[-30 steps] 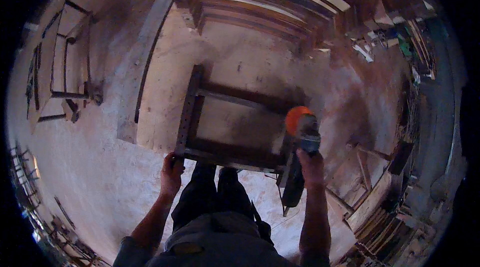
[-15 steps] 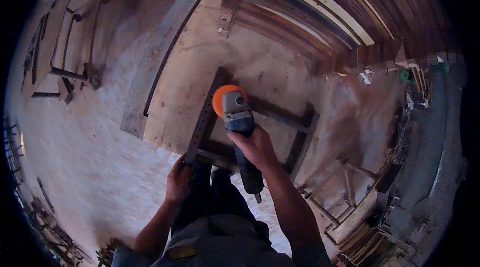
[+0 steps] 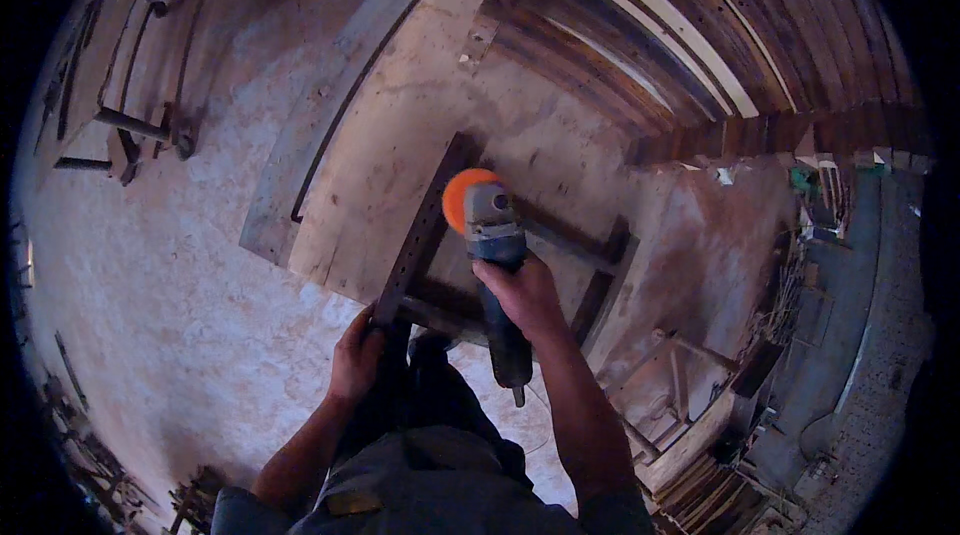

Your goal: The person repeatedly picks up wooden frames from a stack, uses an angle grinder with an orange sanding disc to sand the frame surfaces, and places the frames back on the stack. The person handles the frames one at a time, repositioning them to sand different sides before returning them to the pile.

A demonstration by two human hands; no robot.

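My right hand (image 3: 528, 297) is wrapped round the body of an angle grinder (image 3: 497, 235), whose cord end points back toward me. At its head an orange disc (image 3: 458, 197) overlaps the far part of a dark wooden rail; I cannot tell if it touches the wood. That rail, with a row of small holes along it, is the left side of a dark wooden frame (image 3: 418, 235) with crosspieces, lying on a board. My left hand (image 3: 356, 360) is closed round the rail's near end, its fingertips partly hidden.
Beneath the frame lies a pale wooden board (image 3: 345, 225), with a long grey plank (image 3: 275, 205) along its left. Stacked dark and pale timber (image 3: 640, 30) fills the far right. A metal-legged stand (image 3: 130, 125) is at far left; wood scraps (image 3: 715, 495) lie at near right.
The whole view has turned slightly, shifting the timber stack to the right and down. Both hands keep their grips, and the grinder's disc stays over the far part of the holed rail.
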